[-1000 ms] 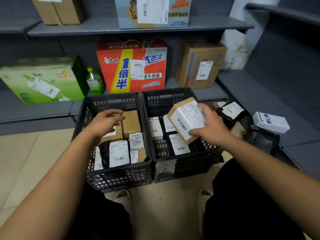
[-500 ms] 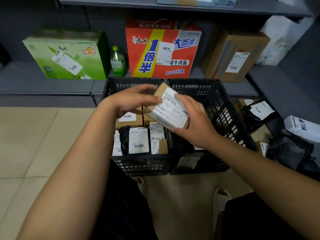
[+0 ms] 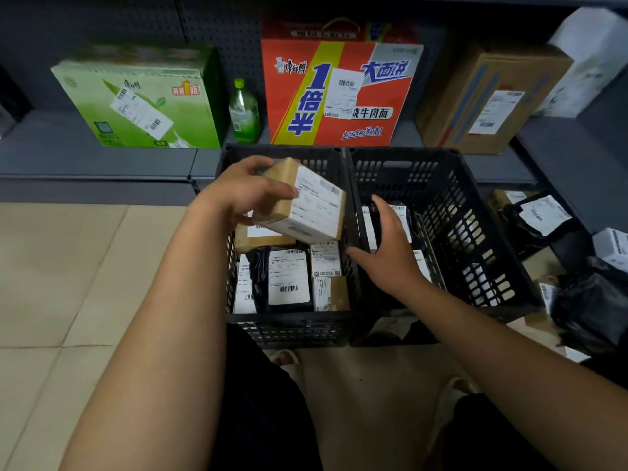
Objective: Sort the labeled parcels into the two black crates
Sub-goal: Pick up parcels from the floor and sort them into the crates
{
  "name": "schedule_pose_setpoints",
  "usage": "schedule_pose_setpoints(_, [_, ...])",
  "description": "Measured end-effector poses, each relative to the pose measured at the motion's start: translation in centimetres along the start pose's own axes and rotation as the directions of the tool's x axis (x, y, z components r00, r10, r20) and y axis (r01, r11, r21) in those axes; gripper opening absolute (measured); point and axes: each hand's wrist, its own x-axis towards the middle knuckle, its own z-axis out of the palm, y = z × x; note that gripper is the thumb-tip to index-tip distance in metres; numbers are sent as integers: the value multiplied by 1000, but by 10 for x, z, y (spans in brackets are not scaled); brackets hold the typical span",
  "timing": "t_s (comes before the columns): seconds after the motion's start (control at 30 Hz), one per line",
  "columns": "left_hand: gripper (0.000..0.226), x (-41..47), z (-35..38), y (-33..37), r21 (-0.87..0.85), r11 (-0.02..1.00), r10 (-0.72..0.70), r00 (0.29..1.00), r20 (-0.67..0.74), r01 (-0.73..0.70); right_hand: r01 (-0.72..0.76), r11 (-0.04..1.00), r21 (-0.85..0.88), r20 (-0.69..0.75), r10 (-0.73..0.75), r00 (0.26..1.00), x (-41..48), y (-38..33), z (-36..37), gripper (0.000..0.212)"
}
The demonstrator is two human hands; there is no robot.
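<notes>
Two black crates stand side by side on the floor, the left crate [image 3: 292, 326] and the right crate [image 3: 489, 266]. My left hand [image 3: 241, 192] is shut on a brown cardboard parcel [image 3: 306, 202] with a white label, held tilted above the left crate. Below it lie several labeled parcels, among them a black bag [image 3: 285, 280] and small brown boxes. My right hand [image 3: 387, 253] hovers open over the inner edge of the right crate and holds nothing. Labeled parcels in the right crate are partly hidden by that hand.
A pile of black bags and small boxes [image 3: 557, 253] lies on the floor to the right. On the low shelf behind stand a green carton [image 3: 142, 100], a green bottle [image 3: 244, 113], a red carton [image 3: 339, 90] and a brown box [image 3: 489, 100]. My feet are near the crates.
The parcel passed from my right hand to my left hand, which now holds it alone over the left crate. My right hand let go and drew back over the right crate.
</notes>
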Motion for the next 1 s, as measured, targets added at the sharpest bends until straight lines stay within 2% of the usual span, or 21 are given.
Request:
schedule_pose_setpoints(0.1, [74, 10, -8, -1, -100, 994, 31, 978, -204, -53, -182, 983, 17, -7, 182, 983, 0, 28, 13, 89])
schedule_pose_setpoints(0.17, [76, 18, -13, 0, -171, 983, 27, 966, -257, -72, -240, 970, 31, 3, 240, 971, 1, 39, 20, 85])
schedule_pose_setpoints(0.27, [66, 22, -11, 6, -280, 960, -34, 979, -199, -23, -270, 962, 34, 16, 269, 963, 8, 48, 30, 76])
schedule_pose_setpoints(0.43, [61, 35, -2, 14, -345, 938, -26, 980, -199, -45, -361, 932, -28, 57, 362, 931, 36, 58, 51, 90])
schedule_pose_setpoints(0.6, [59, 62, -9, 12, -269, 963, -83, 973, -214, 23, -397, 881, -259, 69, 427, 902, 43, 72, 74, 92])
schedule_pose_setpoints(0.7, [52, 80, -14, 2, -240, 967, -136, 968, -211, 84, -384, 857, -343, -31, 398, 917, 37, 83, 86, 87])
schedule_pose_setpoints(0.77, [49, 89, -15, -7, -188, 977, -138, 964, -227, 95, -381, 849, -366, -44, 393, 919, 38, 86, 88, 87])
schedule_pose_setpoints(0.83, [59, 95, -16, -13, -139, 984, -146, 960, -239, 115, -380, 845, -377, -49, 391, 919, 39, 87, 90, 87])
schedule_pose_setpoints(0.97, [103, 112, -13, -24, -17, 992, -123, 961, -247, 123, -391, 834, -388, -75, 395, 916, 39, 87, 94, 83])
schedule_pose_setpoints(1.0, [105, 115, -11, -25, -16, 994, -112, 960, -258, 111, -396, 832, -388, -71, 401, 913, 39, 87, 94, 83])
